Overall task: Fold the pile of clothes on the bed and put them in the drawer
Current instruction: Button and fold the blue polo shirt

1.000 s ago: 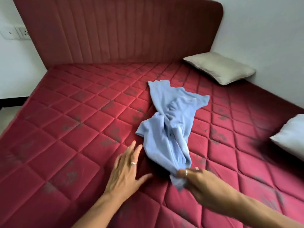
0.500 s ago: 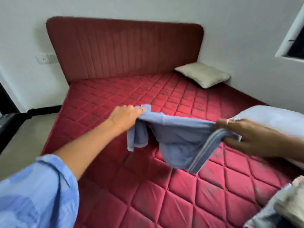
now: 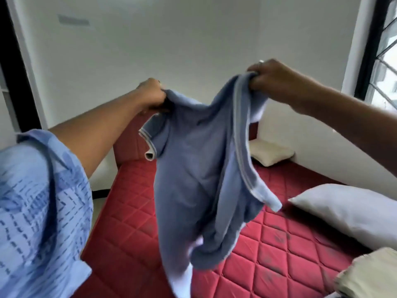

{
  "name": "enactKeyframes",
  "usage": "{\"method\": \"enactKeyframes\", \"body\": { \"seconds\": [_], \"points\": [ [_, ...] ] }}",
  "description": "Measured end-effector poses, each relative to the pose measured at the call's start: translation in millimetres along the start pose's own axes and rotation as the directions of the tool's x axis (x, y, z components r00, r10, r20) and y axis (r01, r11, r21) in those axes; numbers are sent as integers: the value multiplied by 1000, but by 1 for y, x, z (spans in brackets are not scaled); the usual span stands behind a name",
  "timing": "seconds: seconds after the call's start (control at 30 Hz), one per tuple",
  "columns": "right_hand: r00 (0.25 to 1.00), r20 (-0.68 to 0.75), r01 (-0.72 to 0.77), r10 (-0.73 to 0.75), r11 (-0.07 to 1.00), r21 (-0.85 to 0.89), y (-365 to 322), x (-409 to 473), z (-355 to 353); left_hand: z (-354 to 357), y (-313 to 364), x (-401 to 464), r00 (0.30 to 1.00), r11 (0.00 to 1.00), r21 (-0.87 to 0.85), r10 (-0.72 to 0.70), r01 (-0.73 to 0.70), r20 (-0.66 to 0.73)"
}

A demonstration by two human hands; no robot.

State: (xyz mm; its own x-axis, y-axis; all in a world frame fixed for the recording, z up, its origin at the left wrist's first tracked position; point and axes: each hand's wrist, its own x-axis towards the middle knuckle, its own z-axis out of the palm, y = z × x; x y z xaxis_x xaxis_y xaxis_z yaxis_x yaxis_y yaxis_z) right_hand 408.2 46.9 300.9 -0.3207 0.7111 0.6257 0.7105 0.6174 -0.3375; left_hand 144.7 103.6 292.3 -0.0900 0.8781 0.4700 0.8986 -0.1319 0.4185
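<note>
Now we pinch the shirt (image 3: 193, 168) in both fists, left hand (image 3: 151, 94) and right hand (image 3: 272, 79); we should shake it flat below them before folding.

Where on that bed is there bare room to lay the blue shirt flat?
The widest bare stretch of red mattress lies under and left of the blue shirt, towards the bed's left edge. The right side is crowded: white pillow, beige pillow by the wall, and beige cloth at the near corner.
</note>
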Motion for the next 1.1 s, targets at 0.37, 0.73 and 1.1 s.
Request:
{"method": "enactKeyframes", "body": {
  "seconds": [0.37,0.73,1.1],
  "points": [
    [989,12,-144,145,972,186,-91,30,10,-14,51,-163,987,826,-562,-55,-39,-150],
    [918,-299,-302,261,948,-99,-110,12,-64,-22,-10,-159,989,991,99,-80,92,-122],
    [918,-15,-225,396,553,802,-114,-4,-98,-150,42,-134,999,627,-778,-44,34,8]
  ]
}}
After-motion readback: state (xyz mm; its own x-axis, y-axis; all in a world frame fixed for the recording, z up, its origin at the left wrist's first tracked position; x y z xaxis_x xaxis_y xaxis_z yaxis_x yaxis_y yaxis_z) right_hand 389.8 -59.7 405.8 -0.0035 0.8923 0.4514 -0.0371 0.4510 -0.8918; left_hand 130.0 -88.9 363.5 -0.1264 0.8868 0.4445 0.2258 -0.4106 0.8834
